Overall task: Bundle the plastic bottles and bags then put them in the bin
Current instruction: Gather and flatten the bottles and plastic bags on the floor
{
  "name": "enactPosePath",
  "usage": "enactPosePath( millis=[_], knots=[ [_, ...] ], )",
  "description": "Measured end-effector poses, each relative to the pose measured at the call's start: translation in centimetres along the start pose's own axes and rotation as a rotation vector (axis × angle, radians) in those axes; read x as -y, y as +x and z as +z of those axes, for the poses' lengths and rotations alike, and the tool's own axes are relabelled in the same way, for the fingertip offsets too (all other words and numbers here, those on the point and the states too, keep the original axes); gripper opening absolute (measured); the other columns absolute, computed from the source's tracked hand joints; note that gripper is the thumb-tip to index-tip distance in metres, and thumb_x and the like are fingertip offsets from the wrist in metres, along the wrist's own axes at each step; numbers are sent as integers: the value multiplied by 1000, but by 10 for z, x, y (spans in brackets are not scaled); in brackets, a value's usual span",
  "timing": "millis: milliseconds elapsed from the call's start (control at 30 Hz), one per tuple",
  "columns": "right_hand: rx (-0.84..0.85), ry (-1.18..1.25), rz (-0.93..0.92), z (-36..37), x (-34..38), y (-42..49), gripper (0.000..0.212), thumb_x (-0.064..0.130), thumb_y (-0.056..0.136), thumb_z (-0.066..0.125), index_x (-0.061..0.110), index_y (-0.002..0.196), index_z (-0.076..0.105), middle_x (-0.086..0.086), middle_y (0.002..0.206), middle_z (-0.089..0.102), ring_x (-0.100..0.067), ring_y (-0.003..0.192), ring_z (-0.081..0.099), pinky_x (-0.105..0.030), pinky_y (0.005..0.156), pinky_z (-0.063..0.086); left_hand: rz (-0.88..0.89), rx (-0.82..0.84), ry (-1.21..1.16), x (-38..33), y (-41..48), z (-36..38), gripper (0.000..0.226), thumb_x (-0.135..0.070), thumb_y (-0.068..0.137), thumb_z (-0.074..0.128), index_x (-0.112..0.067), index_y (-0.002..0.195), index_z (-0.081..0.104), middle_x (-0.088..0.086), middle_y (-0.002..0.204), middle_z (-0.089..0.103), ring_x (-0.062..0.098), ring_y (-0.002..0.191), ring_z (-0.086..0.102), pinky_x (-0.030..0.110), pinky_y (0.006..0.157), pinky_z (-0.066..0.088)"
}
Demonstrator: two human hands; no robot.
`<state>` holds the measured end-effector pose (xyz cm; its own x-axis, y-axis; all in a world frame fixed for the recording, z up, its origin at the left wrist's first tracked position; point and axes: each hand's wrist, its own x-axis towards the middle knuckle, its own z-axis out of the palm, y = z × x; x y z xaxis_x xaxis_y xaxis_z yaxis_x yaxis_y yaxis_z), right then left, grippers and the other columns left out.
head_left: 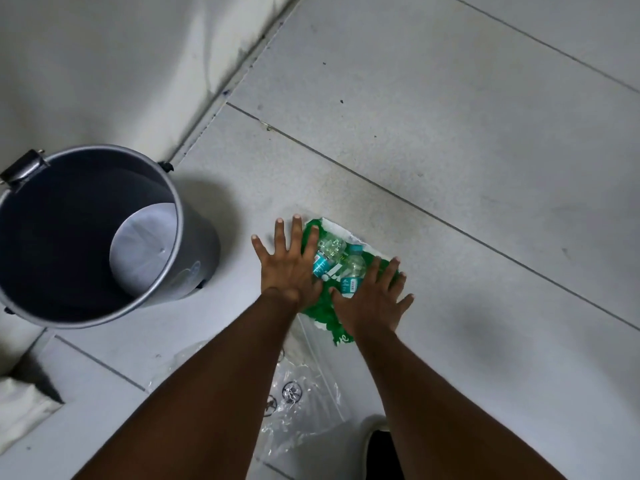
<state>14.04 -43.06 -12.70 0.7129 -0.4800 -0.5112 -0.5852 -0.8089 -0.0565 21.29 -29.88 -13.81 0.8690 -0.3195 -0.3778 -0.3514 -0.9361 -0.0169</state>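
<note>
A green and white plastic bag [322, 308] lies flat on the tiled floor. Two small clear plastic bottles [337, 259] with teal labels rest on it. My left hand [289, 263] lies flat on the bag's left edge, fingers spread. My right hand [372, 297] presses flat on the bag's right part, fingers spread, just beside the bottles. Neither hand grips anything. A clear plastic bag [298, 400] lies crumpled on the floor between my forearms. The grey round bin [188, 251] stands to the left with its top open, a pale patch showing at its bottom.
A white wall [104, 64] meets the floor behind the bin. A white cloth [20, 407] lies at the lower left. The toe of a shoe [375, 427] shows by my right forearm. Grey floor tiles [485, 168] stretch out to the right.
</note>
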Motion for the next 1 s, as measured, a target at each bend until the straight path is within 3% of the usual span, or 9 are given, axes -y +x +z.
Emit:
enactPosePath(
  millis=[100,200,300,433,567,767,1000],
  knots=[
    [45,65,27,5,-8,7,118,78,70,57,25,152,-9,-14,161,-19,-45,146,-3,-70,110,13,43,66,-57,-6,10,3,111,-73,74,52,-31,149,-17,11,159,-21,44,144,-8,76,105,14],
    [90,199,67,11,-16,15,117,70,71,67,30,152,-7,-14,160,-22,-49,140,22,-61,104,38,36,141,-179,-15,15,12,114,-68,72,62,-35,149,-15,10,157,-28,44,136,23,65,97,39],
    [113,272,99,16,-20,21,114,60,73,74,32,153,-3,-16,161,-13,-47,132,38,-52,96,46,-37,136,-299,-25,12,19,114,-57,73,72,-36,150,-9,9,155,-32,38,119,43,53,88,50],
    [91,265,97,21,-20,23,106,44,75,78,31,152,7,-17,158,7,-39,122,51,-48,90,54,-93,101,-334,-36,3,19,113,-44,72,79,-36,151,-1,15,159,-12,36,121,42,48,97,45],
    [20,232,41,2,-17,11,100,37,75,78,28,151,14,-14,148,21,-32,116,50,-43,79,54,-122,24,-363,-40,-17,-2,107,-40,71,78,-32,151,8,17,156,8,35,123,40,48,99,40],
    [-13,131,-147,-52,3,-43,95,40,79,73,27,150,11,-11,152,16,-34,118,47,-46,77,57,-332,-89,-453,-29,-92,-60,93,-39,75,70,-28,150,18,16,156,16,32,116,44,46,94,43],
    [123,-42,-389,-32,42,-148,88,45,87,61,25,152,6,-13,158,12,-31,119,45,-44,80,56,-701,9,-477,-1,-214,-40,90,-60,77,65,-22,148,24,17,154,23,36,117,44,50,91,45]
  ],
)
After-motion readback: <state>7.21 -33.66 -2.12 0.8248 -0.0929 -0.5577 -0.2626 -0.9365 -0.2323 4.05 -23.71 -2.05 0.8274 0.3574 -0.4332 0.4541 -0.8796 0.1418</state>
